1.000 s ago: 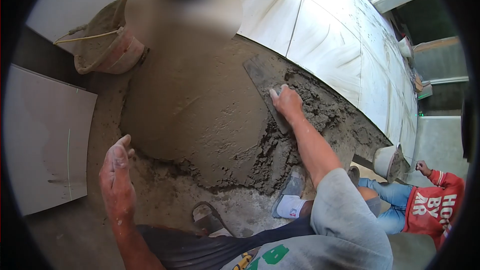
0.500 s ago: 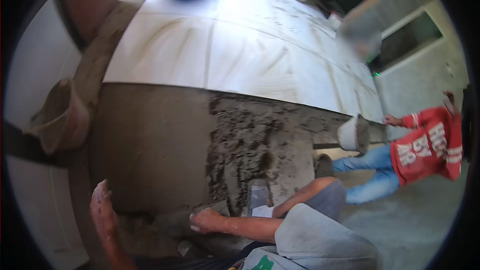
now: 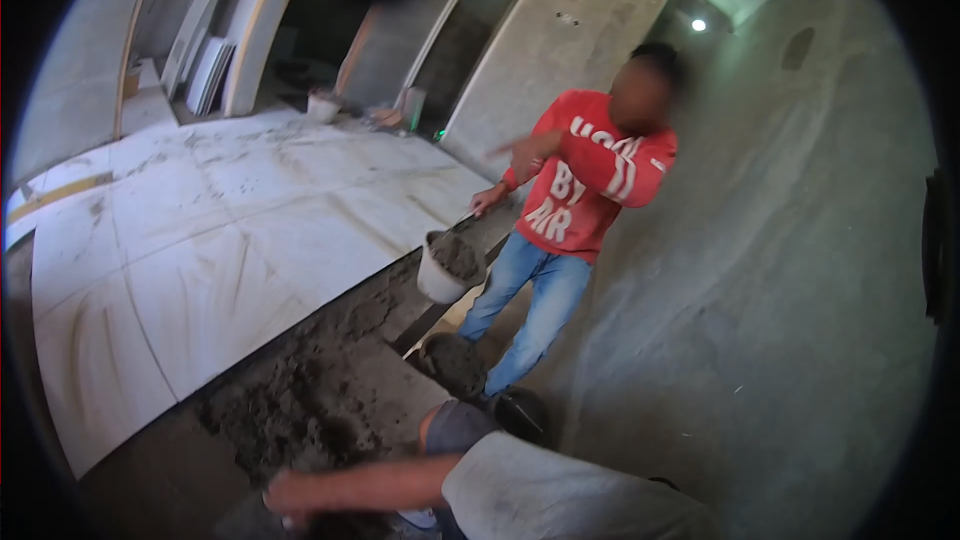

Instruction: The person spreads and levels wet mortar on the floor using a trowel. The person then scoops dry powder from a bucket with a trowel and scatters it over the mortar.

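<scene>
My right hand (image 3: 287, 496) is low in the head view, slightly blurred, with its fingers curled in. What it holds, if anything, is hidden below it. It is just above smoothed grey mortar, beside a rough heap of loose mortar (image 3: 290, 410). My grey sleeve (image 3: 560, 485) and bent knee (image 3: 458, 427) are to its right. My left hand is out of view. Beyond the mortar lie large white floor tiles (image 3: 220, 280) with grey smears.
A co-worker in a red sweatshirt (image 3: 560, 175) stands ahead, one hand at a white bucket of mortar (image 3: 440, 282), the other arm raised across the chest. A dark bucket (image 3: 455, 365) is by their feet. A bare wall (image 3: 760, 290) runs along the right; another bucket (image 3: 322, 107) stands far back.
My view has swung up and right towards the co-worker. My left hand has left the view; my right hand now appears lower and further left. The co-worker's arm has come across the chest.
</scene>
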{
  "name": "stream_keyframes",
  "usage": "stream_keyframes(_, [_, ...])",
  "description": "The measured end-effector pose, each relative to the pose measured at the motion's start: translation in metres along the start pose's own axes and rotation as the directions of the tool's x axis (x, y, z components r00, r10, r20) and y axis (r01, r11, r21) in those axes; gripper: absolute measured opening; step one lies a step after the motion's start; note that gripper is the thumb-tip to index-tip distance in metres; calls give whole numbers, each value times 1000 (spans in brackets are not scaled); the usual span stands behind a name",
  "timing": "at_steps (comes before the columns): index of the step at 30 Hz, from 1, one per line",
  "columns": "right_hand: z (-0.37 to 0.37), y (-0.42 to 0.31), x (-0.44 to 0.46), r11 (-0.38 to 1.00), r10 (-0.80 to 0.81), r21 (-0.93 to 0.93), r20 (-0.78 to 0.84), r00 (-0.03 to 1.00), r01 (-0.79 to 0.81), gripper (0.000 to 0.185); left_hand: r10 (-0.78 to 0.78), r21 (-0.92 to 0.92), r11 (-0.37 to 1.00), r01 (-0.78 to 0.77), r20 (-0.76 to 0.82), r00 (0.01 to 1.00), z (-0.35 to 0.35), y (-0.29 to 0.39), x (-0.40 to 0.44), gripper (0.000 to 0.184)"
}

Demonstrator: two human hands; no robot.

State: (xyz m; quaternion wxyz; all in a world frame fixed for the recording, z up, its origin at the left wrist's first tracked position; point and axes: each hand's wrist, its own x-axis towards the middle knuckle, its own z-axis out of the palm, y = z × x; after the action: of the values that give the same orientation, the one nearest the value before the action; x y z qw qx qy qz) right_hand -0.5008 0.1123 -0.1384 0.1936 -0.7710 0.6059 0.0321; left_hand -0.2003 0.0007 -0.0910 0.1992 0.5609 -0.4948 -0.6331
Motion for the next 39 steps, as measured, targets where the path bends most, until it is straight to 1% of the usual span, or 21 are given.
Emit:
stream_keyframes(2, [-53, 27, -5, 998, -13, -68, 17, 1000, 14, 34, -53, -18, 998, 54, 41, 998, -16, -19, -7, 57])
stream_keyframes(3, [-76, 44, -11, 995, -37, -94, -20, 999, 35, 34, -173, -189, 962, 195, 129, 976, -11, 5, -22, 73])
stream_keyframes(4, [-104, 59, -15, 995, 10, -100, 46, 999, -5, 34, 370, 283, 883, -373, 66, 926, -32, -44, 23, 54])
stream_keyframes(5, [-127, 73, -19, 981, 131, -160, 117, 985, -111, 36, 358, 217, 914, -342, -41, 933, -62, -107, 43, 54])
stream_keyframes(7, [-154, 111, -40, 964, 250, -124, 135, 959, -234, 38, 162, 310, 941, -139, -50, 986, -80, -86, 10, 54])
stream_keyframes(8, [-169, 127, -53, 924, 378, -139, 180, 908, -357, 38, 136, 328, 940, -97, -98, 986, -77, -78, -3, 54])
stream_keyframes(10, [-161, 171, -82, 829, 547, -191, 77, 834, -526, 37, 177, 238, 966, -100, -327, 929, -69, -67, -21, 47])
stream_keyframes(12, [-145, 203, -118, 667, 742, -38, 120, 659, -744, 42, 184, 253, 963, -90, -380, 907, -81, -74, -34, 48])
stream_keyframes(15, [-70, 250, -164, 511, 860, 78, -35, 510, -856, 47, 173, 287, 957, -42, -449, 877, -85, -89, -36, 49])
stream_keyframes(16, [-49, 258, -175, 434, 901, 117, -44, 432, -893, 50, 151, 321, 947, 10, -473, 868, -85, -84, -39, 50])
stream_keyframes(17, [-26, 270, -183, 441, 897, 124, -33, 441, -889, 50, 150, 330, 944, 20, -481, 864, -79, -73, -43, 50])
stream_keyframes(19, [12, 294, -192, 284, 959, 213, -42, 282, -935, 52, 163, 395, 918, 35, -456, 875, -53, -45, -47, 47])
stream_keyframes(22, [23, 304, -180, 216, 976, 311, -30, 218, -926, 50, 277, 509, 860, -41, -398, 875, 3, -7, -43, 44])
stream_keyframes(23, [31, 307, -177, 214, 975, 314, -13, 221, -925, 50, 268, 505, 862, -42, -385, 883, 19, -4, -37, 40])
stream_keyframes(25, [41, 314, -164, 325, 944, 351, -69, 322, -878, 46, 269, 567, 824, -22, -356, 895, 55, 2, -26, 39])
stream_keyframes(27, [47, 304, -147, 389, 914, 352, -36, 403, -851, 45, 266, 621, 784, 7, -345, 900, 86, 11, -22, 38])
stream_keyframes(29, [64, 295, -139, 489, 866, 317, -67, 496, -812, 43, 302, 724, 687, -54, -217, 928, 111, 21, -18, 37])
stream_keyframes(32, [64, 292, -139, 558, 803, 354, -2, 596, -751, 44, 295, 734, 674, -81, -167, 941, 133, 28, -7, 37])
stream_keyframes(34, [66, 295, -139, 574, 779, 367, 33, 627, -732, 44, 292, 764, 643, -63, -167, 942, 144, 35, 1, 37])
stream_keyframes(37, [66, 297, -144, 625, 719, 380, 62, 692, -682, 45, 303, 787, 602, -139, -63, 951, 156, 48, 7, 38])
stream_keyframes(39, [60, 298, -150, 661, 681, 383, 55, 730, -645, 46, 223, 848, 508, -150, 39, 974, 161, 67, 9, 39])
